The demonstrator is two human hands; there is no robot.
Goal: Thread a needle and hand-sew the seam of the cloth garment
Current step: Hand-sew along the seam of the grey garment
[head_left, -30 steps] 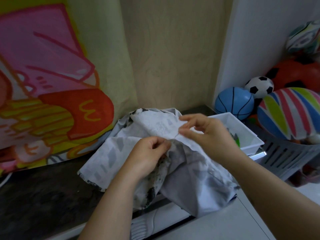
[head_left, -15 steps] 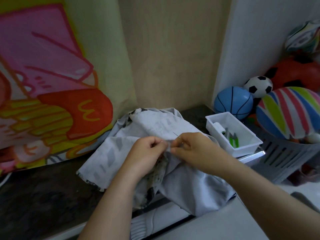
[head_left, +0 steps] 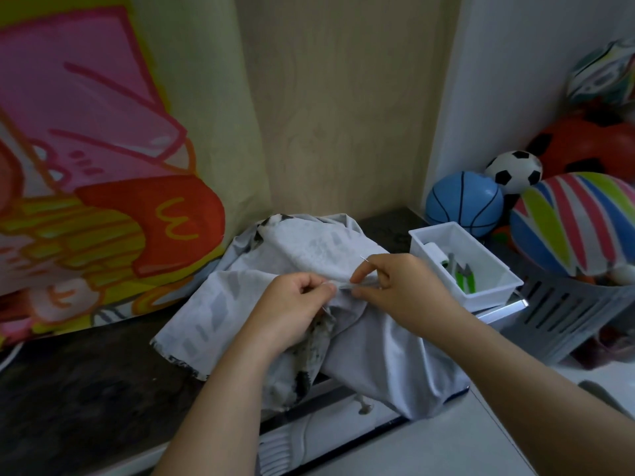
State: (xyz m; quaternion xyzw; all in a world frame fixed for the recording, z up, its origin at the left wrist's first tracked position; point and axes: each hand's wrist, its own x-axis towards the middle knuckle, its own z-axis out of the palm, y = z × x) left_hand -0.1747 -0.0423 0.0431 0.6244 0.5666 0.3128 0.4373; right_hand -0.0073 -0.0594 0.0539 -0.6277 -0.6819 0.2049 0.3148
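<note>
We see only the tip of the needle (head_left: pixel 363 258), poking out above the right hand (head_left: pixel 402 290); the rest lies behind that hand. Any thread is too fine for us to make out. The left hand (head_left: pixel 292 310) covers the fold of cloth (head_left: pixel 302 245) it pinches, hiding the seam there. In the tray (head_left: pixel 491 297), far right, the green-handled tools (head_left: pixel 464 280) are too small to name. The poster (head_left: pixel 86 166) runs off the left edge, the striped ball (head_left: pixel 577 218) off the right.
</note>
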